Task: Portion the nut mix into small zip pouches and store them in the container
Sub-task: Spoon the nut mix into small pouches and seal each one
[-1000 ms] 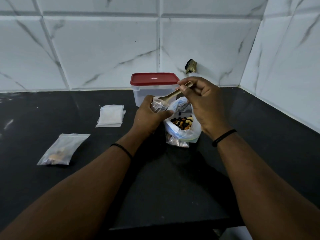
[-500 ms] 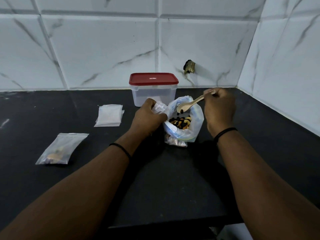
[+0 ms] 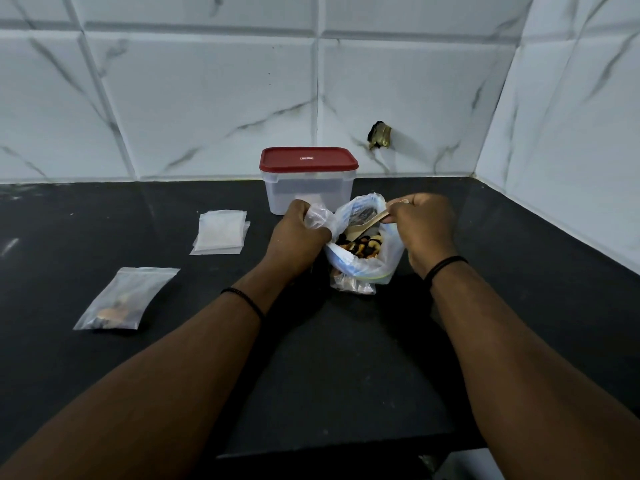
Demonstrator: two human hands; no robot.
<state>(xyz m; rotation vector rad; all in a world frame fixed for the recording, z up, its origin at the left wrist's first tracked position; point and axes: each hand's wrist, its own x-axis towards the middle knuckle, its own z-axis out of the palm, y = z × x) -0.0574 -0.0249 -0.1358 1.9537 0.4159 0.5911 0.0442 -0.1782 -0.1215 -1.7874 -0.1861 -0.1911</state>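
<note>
Nearest us the dark surface [image 3: 346, 358] ends in a front edge under our forearms, with bare room between that edge and the work.

Further in, to our left, one filled pouch [image 3: 126, 298] lies flat with a few nuts inside; whether its zip is sealed we cannot tell. That looks like the only portion done.

In the middle, our left hand [image 3: 296, 239] grips a small clear pouch [image 3: 318, 216] bunched in its curled fingers, just beside the nut mix bag [image 3: 363, 252]. Our right hand [image 3: 424, 230] pinches the handle of a wooden spoon [image 3: 363, 227] whose bowl is down among the nuts. We judge this a scoop for the second portion.

Beyond, a stack of empty pouches [image 3: 221, 232] waits to the left, so several portions remain. The container [image 3: 308, 181] stands just behind the bag with its red lid on; nothing is stored yet.

The tiled wall closes in behind and at right; the left side is the roomier one.
</note>
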